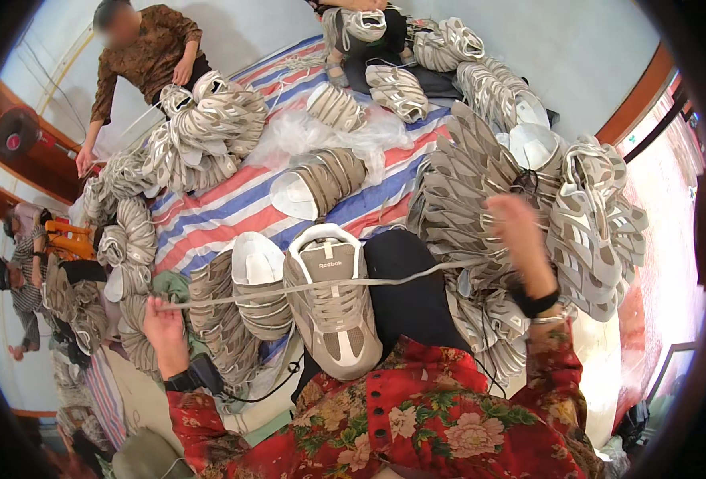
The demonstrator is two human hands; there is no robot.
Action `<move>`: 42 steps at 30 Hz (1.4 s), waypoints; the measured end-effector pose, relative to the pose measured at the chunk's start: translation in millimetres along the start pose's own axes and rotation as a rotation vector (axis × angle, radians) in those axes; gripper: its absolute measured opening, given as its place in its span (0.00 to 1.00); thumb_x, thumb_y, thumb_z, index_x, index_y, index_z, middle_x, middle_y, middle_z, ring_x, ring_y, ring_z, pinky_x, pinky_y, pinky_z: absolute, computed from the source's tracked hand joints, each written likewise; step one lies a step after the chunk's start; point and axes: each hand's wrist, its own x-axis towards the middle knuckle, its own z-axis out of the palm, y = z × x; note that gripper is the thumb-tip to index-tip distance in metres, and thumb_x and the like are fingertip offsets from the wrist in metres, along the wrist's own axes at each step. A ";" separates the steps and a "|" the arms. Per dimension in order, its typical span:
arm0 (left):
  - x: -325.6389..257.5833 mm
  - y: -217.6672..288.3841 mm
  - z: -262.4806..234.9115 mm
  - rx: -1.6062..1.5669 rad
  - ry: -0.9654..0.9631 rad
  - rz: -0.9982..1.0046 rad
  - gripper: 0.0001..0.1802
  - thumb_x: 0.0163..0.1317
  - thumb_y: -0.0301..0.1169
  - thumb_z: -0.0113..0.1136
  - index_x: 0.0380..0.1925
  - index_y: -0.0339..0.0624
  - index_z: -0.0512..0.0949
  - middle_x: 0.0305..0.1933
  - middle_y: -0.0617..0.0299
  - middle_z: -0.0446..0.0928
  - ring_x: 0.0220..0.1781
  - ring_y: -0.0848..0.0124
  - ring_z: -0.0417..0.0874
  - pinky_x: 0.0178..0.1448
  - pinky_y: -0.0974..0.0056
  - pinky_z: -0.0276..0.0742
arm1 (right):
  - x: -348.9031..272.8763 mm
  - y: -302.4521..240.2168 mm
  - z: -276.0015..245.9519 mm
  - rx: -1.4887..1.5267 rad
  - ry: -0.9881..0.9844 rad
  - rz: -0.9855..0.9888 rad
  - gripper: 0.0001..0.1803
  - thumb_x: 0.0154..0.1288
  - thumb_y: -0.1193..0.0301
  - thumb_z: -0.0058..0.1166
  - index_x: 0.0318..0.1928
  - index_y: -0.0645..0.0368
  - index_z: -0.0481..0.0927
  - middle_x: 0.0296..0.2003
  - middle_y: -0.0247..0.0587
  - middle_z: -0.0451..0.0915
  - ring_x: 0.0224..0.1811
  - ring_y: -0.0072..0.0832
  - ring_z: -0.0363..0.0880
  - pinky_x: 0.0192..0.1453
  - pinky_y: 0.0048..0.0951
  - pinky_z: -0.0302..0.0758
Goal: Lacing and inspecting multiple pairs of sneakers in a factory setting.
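A grey-beige sneaker (326, 267) with a white lining rests on my lap, toe toward me. Lacing crosses its lower front. A flat beige shoelace (401, 279) stretches sideways across the sneaker's tongue. My left hand (165, 329) pinches the lace's left end, out to the left of the shoe. On the other side, my right hand (520, 239) is raised beside the stacked shoe uppers. It is smeared by motion; the lace runs up close to it, but whether its fingers grip the lace is unclear.
Bundled shoe uppers (321, 184) lie on a striped sheet (225, 207) ahead. More stacked uppers (464, 191) stand close by my right hand, others (217, 303) by my left. A co-worker (149, 48) sits far left among bundles, with others beyond. A fan (17, 132) stands at left.
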 end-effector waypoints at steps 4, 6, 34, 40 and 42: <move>40.9 6.1 -57.6 0.020 -0.105 -0.039 0.08 0.68 0.37 0.51 0.33 0.48 0.73 0.19 0.73 0.63 0.16 0.81 0.59 0.19 0.74 0.55 | -29.5 -31.8 115.6 0.330 -0.378 -0.039 0.15 0.66 0.75 0.46 0.52 0.61 0.74 0.28 0.33 0.78 0.28 0.18 0.77 0.32 0.20 0.76; 7.3 -16.3 -20.8 0.198 -0.152 -0.020 0.08 0.68 0.38 0.51 0.34 0.47 0.73 0.17 0.74 0.61 0.15 0.81 0.58 0.17 0.74 0.53 | -38.4 -57.8 142.9 0.362 -0.395 -0.075 0.16 0.64 0.78 0.47 0.53 0.64 0.71 0.26 0.38 0.79 0.26 0.21 0.79 0.35 0.21 0.77; -154.5 -104.5 83.8 1.232 -0.832 0.585 0.08 0.58 0.31 0.62 0.27 0.38 0.79 0.24 0.60 0.75 0.29 0.68 0.74 0.36 0.66 0.69 | -46.2 -59.0 150.1 -0.248 -0.571 -0.711 0.05 0.59 0.75 0.50 0.36 0.59 0.72 0.30 0.46 0.76 0.33 0.45 0.78 0.34 0.41 0.75; -147.2 -116.8 72.8 0.971 -0.699 0.308 0.07 0.57 0.29 0.62 0.28 0.35 0.77 0.25 0.58 0.75 0.27 0.67 0.74 0.33 0.66 0.69 | -46.1 -58.6 149.9 -0.165 -0.618 -0.459 0.06 0.60 0.75 0.54 0.38 0.58 0.73 0.27 0.47 0.78 0.31 0.45 0.80 0.34 0.37 0.74; -148.8 -120.0 76.5 1.023 -0.692 0.464 0.07 0.57 0.29 0.63 0.28 0.36 0.77 0.25 0.58 0.75 0.26 0.67 0.74 0.32 0.66 0.69 | -44.0 -59.3 150.8 -0.253 -0.620 -0.468 0.06 0.60 0.74 0.53 0.38 0.58 0.73 0.27 0.46 0.78 0.31 0.46 0.79 0.34 0.39 0.74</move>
